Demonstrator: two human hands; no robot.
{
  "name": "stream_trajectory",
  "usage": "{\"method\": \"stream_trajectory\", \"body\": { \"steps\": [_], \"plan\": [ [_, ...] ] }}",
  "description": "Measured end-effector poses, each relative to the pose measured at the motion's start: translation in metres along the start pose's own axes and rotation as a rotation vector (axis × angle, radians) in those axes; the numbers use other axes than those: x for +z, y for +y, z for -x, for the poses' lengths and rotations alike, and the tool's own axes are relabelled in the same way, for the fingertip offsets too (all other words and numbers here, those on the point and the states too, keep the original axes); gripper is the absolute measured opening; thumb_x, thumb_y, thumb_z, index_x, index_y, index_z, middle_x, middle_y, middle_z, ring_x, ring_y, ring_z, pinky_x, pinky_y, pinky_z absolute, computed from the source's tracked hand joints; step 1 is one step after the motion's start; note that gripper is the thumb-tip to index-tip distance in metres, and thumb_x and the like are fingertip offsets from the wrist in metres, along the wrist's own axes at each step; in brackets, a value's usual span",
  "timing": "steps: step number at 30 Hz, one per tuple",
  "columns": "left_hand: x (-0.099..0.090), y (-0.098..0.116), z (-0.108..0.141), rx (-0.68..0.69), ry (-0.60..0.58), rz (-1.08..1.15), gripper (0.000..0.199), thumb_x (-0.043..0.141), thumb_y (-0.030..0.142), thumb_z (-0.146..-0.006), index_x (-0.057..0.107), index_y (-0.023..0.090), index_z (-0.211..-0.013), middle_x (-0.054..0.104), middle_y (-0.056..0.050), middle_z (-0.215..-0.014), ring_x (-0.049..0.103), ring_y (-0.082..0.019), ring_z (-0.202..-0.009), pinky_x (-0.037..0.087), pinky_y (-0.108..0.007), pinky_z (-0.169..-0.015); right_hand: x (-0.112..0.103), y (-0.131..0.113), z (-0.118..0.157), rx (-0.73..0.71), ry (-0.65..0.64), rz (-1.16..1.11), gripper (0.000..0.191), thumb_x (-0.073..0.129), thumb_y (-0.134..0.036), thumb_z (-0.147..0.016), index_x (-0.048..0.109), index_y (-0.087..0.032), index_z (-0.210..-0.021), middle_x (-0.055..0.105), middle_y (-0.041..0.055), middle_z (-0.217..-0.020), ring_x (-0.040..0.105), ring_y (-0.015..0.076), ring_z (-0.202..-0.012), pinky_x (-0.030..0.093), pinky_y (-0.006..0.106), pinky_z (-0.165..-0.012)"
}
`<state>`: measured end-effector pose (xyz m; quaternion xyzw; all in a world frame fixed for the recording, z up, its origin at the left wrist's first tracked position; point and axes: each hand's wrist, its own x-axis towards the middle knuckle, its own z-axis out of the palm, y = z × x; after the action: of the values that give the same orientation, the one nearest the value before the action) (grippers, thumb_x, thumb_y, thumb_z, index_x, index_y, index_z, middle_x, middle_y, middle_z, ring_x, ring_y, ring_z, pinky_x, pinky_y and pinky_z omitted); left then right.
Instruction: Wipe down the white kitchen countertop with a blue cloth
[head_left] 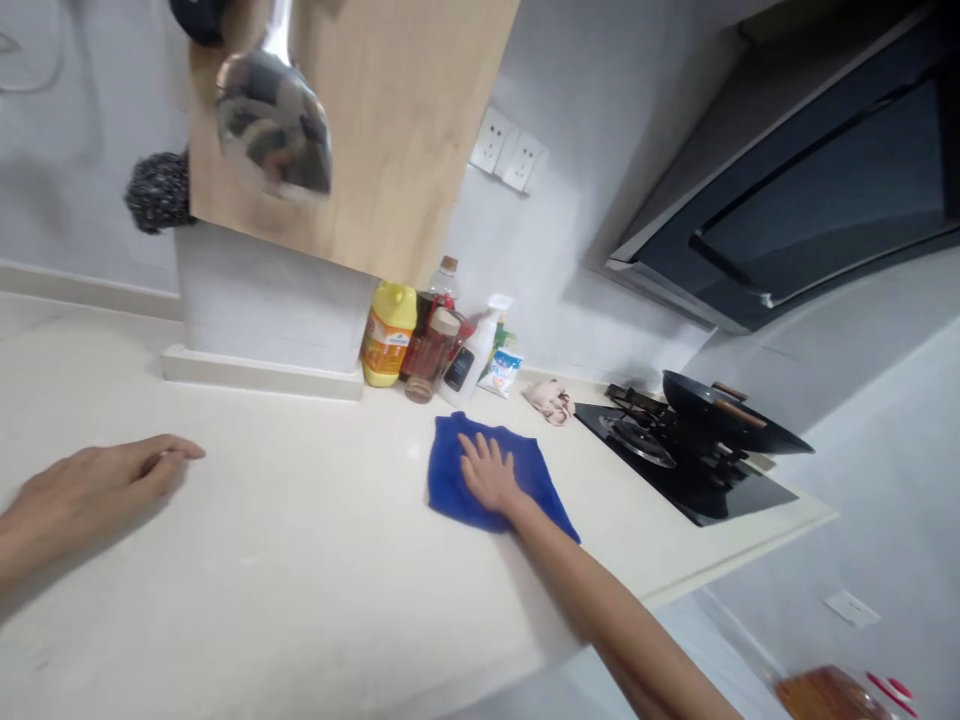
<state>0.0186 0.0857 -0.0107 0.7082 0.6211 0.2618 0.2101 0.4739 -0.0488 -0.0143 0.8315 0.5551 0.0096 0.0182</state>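
Observation:
A blue cloth [536, 465] lies spread on the pale countertop [300, 590]. My right hand [491, 475] rests flat on top of it, fingers spread, with the forearm reaching in from the lower right. At the left side, my left hand [101, 490] is over the counter with nothing visible in it. Its index finger points to the right and the thumb sits just below; the other fingers are mostly hidden. Behind the cloth, near the wall, stand a yellow jug [388, 335], a brownish clear bottle [433, 357] and a white spray bottle [469, 360].
A crumpled pinkish cloth [551, 400] lies beside the black gas stove [675, 485], which carries a wok [720, 410]. A range hood [810, 190] juts out above. From a wooden cabinet [397, 130] hang a metal spatula [274, 125] and a dark scrubber [157, 192].

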Motion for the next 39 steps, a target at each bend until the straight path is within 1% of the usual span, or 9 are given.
{"method": "stream_trajectory", "body": {
  "steps": [3, 8, 14, 19, 24, 28, 33, 36, 39],
  "plan": [
    [-0.004, 0.012, 0.005, 0.011, -0.112, -0.236, 0.039, 0.045, 0.055, -0.08, 0.067, 0.045, -0.11, 0.07, 0.006, -0.081, 0.06, -0.027, -0.082, 0.044, -0.034, -0.073, -0.006, -0.041, 0.035, -0.12, -0.005, 0.015, 0.056, 0.026, -0.039, -0.102, 0.017, -0.028, -0.156, 0.014, 0.0101, -0.162, 0.011, 0.0344, -0.148, 0.015, 0.061, -0.114],
    [-0.011, 0.023, 0.019, 0.066, -0.117, -0.222, 0.039, 0.043, 0.051, -0.084, 0.067, 0.041, -0.112, 0.07, 0.006, -0.086, 0.061, -0.027, -0.087, 0.04, -0.03, -0.07, -0.014, -0.093, 0.098, -0.381, 0.015, -0.036, 0.057, 0.031, -0.037, -0.102, 0.02, -0.026, -0.156, 0.014, 0.0133, -0.162, 0.008, 0.0371, -0.147, 0.012, 0.064, -0.114],
    [-0.017, 0.026, 0.031, 0.102, -0.105, -0.142, 0.033, 0.044, 0.043, -0.083, 0.072, 0.034, -0.097, 0.07, 0.007, -0.085, 0.059, -0.021, -0.076, 0.038, -0.027, -0.068, -0.014, -0.099, 0.158, -0.597, 0.031, -0.099, 0.056, 0.034, -0.04, -0.101, 0.02, -0.031, -0.155, 0.011, 0.0103, -0.163, 0.003, 0.0358, -0.148, 0.01, 0.065, -0.115],
    [-0.019, 0.026, 0.037, 0.145, -0.117, -0.112, 0.039, 0.04, 0.045, -0.081, 0.072, 0.03, -0.099, 0.069, 0.001, -0.078, 0.059, -0.021, -0.069, 0.039, -0.029, -0.066, -0.007, -0.069, 0.189, -0.677, 0.09, -0.106, 0.054, 0.035, -0.04, -0.102, 0.023, -0.033, -0.154, 0.012, 0.005, -0.163, 0.006, 0.0329, -0.148, 0.014, 0.062, -0.117],
    [-0.023, 0.026, 0.041, 0.167, -0.162, -0.144, 0.046, 0.036, 0.047, -0.083, 0.069, 0.029, -0.11, 0.07, -0.001, -0.084, 0.061, -0.024, -0.078, 0.04, -0.031, -0.071, 0.004, -0.008, 0.206, -0.667, 0.129, -0.076, 0.053, 0.032, -0.04, -0.103, 0.021, -0.036, -0.154, 0.012, -0.0001, -0.163, 0.012, 0.0288, -0.148, 0.02, 0.059, -0.118],
    [-0.024, 0.027, 0.04, 0.186, -0.186, -0.181, 0.048, 0.034, 0.046, -0.084, 0.069, 0.03, -0.112, 0.07, -0.003, -0.082, 0.062, -0.026, -0.082, 0.041, -0.033, -0.073, 0.024, 0.069, 0.202, -0.533, 0.153, -0.045, 0.053, 0.03, -0.041, -0.102, 0.021, -0.035, -0.155, 0.015, -0.0007, -0.162, 0.014, 0.0271, -0.148, 0.02, 0.057, -0.118],
    [-0.023, 0.028, 0.04, 0.244, -0.193, -0.255, 0.05, 0.031, 0.042, -0.086, 0.067, 0.026, -0.116, 0.072, -0.006, -0.091, 0.063, -0.029, -0.091, 0.043, -0.037, -0.08, 0.059, 0.154, 0.171, -0.197, 0.242, -0.049, 0.061, 0.019, -0.046, -0.101, 0.01, -0.026, -0.157, 0.028, 0.0034, -0.159, 0.022, 0.0256, -0.146, 0.027, 0.056, -0.116],
    [-0.02, 0.027, 0.04, 0.279, -0.182, -0.289, 0.048, 0.031, 0.04, -0.086, 0.067, 0.027, -0.115, 0.073, -0.006, -0.102, 0.062, -0.03, -0.101, 0.044, -0.038, -0.086, 0.066, 0.161, 0.144, -0.063, 0.187, 0.019, 0.061, 0.016, -0.047, -0.098, 0.025, -0.025, -0.155, 0.029, 0.0029, -0.158, 0.023, 0.0279, -0.146, 0.028, 0.058, -0.115],
    [-0.015, 0.024, 0.037, 0.31, -0.169, -0.31, 0.047, 0.029, 0.037, -0.087, 0.065, 0.026, -0.115, 0.071, -0.006, -0.113, 0.062, -0.03, -0.106, 0.045, -0.041, -0.089, 0.051, 0.128, 0.115, 0.093, 0.081, 0.077, 0.061, 0.015, -0.041, -0.097, 0.028, -0.023, -0.154, 0.024, 0.0042, -0.16, 0.021, 0.0297, -0.146, 0.027, 0.061, -0.113]
  ]
}}
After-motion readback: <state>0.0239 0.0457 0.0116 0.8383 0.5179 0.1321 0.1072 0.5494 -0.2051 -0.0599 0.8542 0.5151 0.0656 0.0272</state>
